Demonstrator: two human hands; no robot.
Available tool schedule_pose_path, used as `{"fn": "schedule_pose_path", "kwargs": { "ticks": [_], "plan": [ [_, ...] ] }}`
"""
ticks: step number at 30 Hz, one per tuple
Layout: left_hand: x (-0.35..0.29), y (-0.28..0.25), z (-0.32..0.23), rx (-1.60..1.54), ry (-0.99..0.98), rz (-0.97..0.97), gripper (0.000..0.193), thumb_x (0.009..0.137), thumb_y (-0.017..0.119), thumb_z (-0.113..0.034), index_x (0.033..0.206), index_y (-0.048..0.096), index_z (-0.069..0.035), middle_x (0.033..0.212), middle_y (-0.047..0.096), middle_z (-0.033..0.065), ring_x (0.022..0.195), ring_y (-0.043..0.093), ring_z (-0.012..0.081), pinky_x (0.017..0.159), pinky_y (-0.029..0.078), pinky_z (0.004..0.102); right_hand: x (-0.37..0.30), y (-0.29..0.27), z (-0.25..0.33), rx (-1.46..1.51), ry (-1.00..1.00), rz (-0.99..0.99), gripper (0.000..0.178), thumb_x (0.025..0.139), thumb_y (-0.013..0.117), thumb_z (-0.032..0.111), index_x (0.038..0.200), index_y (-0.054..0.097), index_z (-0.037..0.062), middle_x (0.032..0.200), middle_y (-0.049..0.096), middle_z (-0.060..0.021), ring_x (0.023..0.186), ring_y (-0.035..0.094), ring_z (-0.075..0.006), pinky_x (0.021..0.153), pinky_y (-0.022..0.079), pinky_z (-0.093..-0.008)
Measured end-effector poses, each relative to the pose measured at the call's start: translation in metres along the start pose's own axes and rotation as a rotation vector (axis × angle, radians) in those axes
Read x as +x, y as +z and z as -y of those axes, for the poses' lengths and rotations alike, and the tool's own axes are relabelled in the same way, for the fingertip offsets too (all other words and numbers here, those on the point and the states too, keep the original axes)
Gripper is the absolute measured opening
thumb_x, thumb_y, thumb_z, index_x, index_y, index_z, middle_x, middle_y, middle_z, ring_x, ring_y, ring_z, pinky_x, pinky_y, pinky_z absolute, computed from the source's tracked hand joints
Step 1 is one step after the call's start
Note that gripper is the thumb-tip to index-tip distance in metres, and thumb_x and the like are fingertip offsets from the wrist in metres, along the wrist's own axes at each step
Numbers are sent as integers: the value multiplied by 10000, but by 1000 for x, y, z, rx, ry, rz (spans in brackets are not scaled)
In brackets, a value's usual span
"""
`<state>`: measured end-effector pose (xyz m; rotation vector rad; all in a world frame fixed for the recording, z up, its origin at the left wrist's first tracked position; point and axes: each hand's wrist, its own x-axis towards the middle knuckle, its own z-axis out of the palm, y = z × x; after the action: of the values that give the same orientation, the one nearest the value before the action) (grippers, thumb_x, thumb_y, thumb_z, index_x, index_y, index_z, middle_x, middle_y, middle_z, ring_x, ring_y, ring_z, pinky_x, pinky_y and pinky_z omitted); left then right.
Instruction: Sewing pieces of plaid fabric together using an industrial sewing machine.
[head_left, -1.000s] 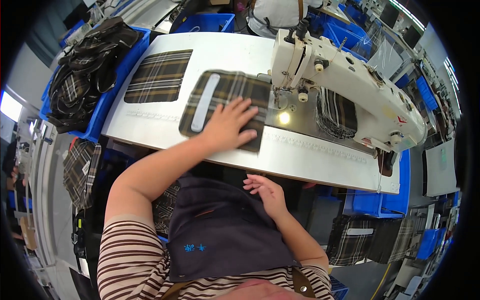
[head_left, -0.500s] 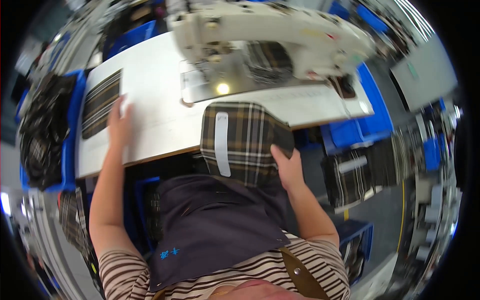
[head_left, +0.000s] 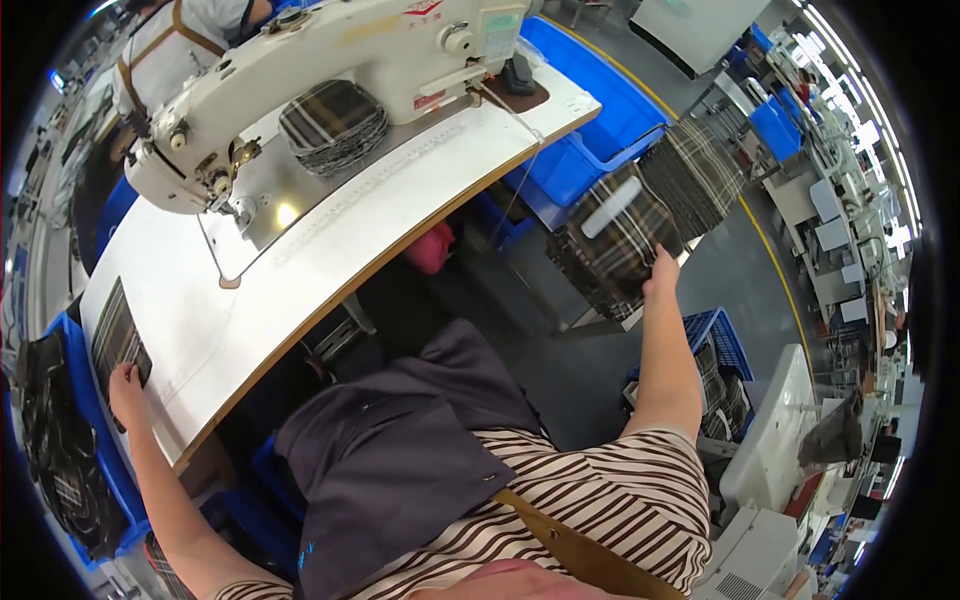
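Observation:
My right hand [head_left: 661, 272] pinches the near edge of a plaid fabric panel [head_left: 640, 240] with a pale strip [head_left: 611, 207] on it. That panel is out to the right, over a stack of similar plaid pieces [head_left: 700, 180]; whether its whole underside rests on them I cannot tell. At the table's left end, my left hand [head_left: 127, 396] has its fingers curled on the near end of a narrow plaid piece [head_left: 117, 322], which lies on the white tabletop [head_left: 185, 310].
A white sewing machine [head_left: 330, 50] stands on the table, with a pile of plaid pieces [head_left: 335, 125] on its bed. A blue bin [head_left: 70, 360] with dark bundles is at left. Another blue bin [head_left: 590, 95] adjoins the table's right end, and a blue crate [head_left: 715, 335] sits lower right.
My right hand has carried the plaid panel from in front of my apron rightward to the stack. The left hand has come onto the narrow piece. The view has turned right.

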<state>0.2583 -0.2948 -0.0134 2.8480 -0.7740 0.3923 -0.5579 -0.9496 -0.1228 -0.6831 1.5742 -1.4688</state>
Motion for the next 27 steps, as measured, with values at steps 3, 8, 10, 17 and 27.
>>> {"fn": "schedule_pose_path", "kwargs": {
  "ticks": [3,8,10,17,27],
  "plan": [
    [0,-12,9,161,67,-46,150,980,652,-200,1032,706,-71,1042,720,127,960,692,349,805,542,434,12,-7,-10,-81,67,-99,391,954,691,97,1310,631,-52,1258,695,-149,1114,667,-275,981,523,-438],
    [19,19,-18,201,62,10,120,950,644,-181,983,692,-76,991,727,140,916,696,368,773,542,451,72,-66,13,-550,-163,-205,681,935,740,245,1508,481,-17,1475,584,-184,1347,569,-344,1089,469,-478],
    [3,-4,7,267,-5,41,141,953,642,-191,994,706,-73,991,734,149,917,700,374,784,547,446,21,-21,16,-1046,-245,-344,678,916,723,345,1506,525,75,1445,607,-214,1316,589,-404,1074,484,-470],
    [64,1,54,-401,-42,-125,303,1006,609,-233,1110,708,34,1155,762,158,988,713,255,887,535,361,-42,28,-11,-773,-836,137,284,995,588,259,1166,753,104,1165,736,-162,1082,693,-363,939,541,-432],
    [-85,-18,-239,-687,520,259,153,921,702,-75,1034,602,-105,1541,553,151,1519,398,391,1221,323,495,-394,189,1,-72,-1428,1358,244,811,735,24,1051,764,54,939,735,-109,813,707,-300,699,559,-406]
  ]
}}
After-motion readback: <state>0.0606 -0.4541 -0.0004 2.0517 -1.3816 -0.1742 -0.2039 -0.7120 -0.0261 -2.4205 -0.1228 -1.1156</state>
